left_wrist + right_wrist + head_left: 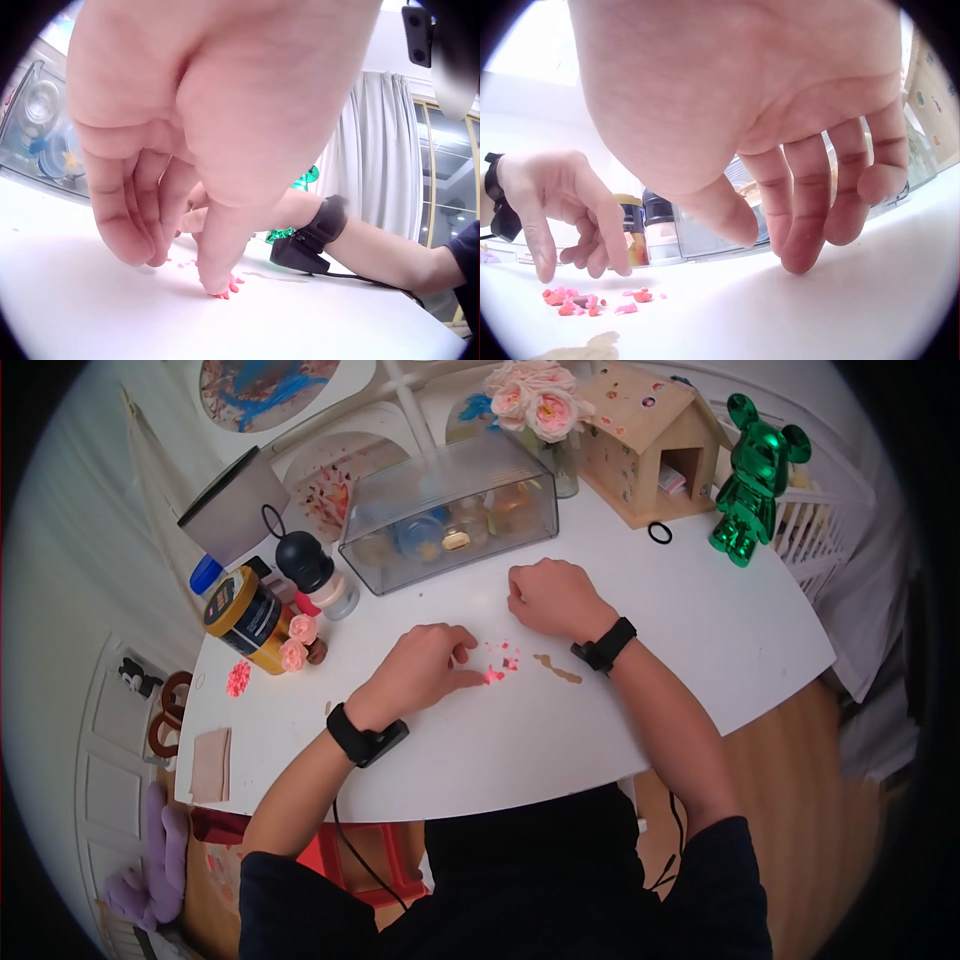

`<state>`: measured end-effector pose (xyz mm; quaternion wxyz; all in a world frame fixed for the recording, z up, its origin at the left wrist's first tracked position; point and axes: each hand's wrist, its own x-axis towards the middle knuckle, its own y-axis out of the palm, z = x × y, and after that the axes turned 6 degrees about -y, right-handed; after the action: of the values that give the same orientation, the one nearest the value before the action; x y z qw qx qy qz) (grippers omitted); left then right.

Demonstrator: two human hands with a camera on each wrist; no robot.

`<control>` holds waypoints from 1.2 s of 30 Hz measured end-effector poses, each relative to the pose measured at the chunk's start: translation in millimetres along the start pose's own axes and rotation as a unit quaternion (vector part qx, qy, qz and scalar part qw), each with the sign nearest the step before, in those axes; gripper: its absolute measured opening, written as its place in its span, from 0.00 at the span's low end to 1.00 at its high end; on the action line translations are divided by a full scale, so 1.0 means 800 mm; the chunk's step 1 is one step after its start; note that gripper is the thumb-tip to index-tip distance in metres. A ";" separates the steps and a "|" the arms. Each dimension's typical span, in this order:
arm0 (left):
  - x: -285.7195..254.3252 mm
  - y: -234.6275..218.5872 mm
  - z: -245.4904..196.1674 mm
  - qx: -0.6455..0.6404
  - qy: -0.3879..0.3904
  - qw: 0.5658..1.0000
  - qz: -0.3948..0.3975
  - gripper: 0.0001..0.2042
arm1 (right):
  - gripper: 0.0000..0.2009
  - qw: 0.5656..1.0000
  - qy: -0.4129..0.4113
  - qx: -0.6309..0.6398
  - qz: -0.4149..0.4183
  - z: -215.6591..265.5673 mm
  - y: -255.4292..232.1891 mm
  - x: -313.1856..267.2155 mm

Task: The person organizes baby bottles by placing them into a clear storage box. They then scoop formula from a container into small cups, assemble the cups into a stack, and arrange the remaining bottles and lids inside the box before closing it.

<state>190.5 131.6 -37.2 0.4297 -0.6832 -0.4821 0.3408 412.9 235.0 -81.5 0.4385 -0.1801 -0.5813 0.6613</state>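
My left hand [418, 666] hangs low over the white table with its thumb and fingers spread apart. Its thumb tip is right at a scatter of small red and pink bits [568, 301], as the left wrist view shows too. Nothing shows between its fingers. To the right and farther back is my right hand [562, 600], palm down and fingers loosely bent, holding nothing. In the right wrist view its fingertips [802, 259] hang close over the tabletop. A flat tan strip [558, 669] lies between the bits and my right wrist.
Behind the hands stands a clear lidded box [450, 510]. At left are a gold-lidded tub [245, 615], a black-topped bottle [305, 560], pink flowers [298, 643], more pink bits [238, 678] and a folded cloth [211, 765]. A wooden house [640, 450] and green bear figure [750, 490] stand back right.
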 end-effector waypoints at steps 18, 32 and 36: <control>0.036 0.023 -0.021 -0.048 -0.027 0.998 -0.021 0.11 | 0.10 1.000 0.001 0.017 0.005 0.004 -0.005 -0.001; 0.042 0.033 -0.006 -0.019 -0.009 0.997 -0.072 0.11 | 0.10 1.000 0.006 0.019 0.014 0.008 -0.007 -0.002; 0.046 0.039 -0.016 -0.012 0.003 0.998 -0.059 0.14 | 0.10 1.000 0.012 0.016 0.020 0.008 -0.008 0.000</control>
<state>224.1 158.5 -62.5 0.4421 -0.6597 -0.5244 0.3070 410.5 230.4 -74.1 0.4352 -0.1929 -0.5618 0.6766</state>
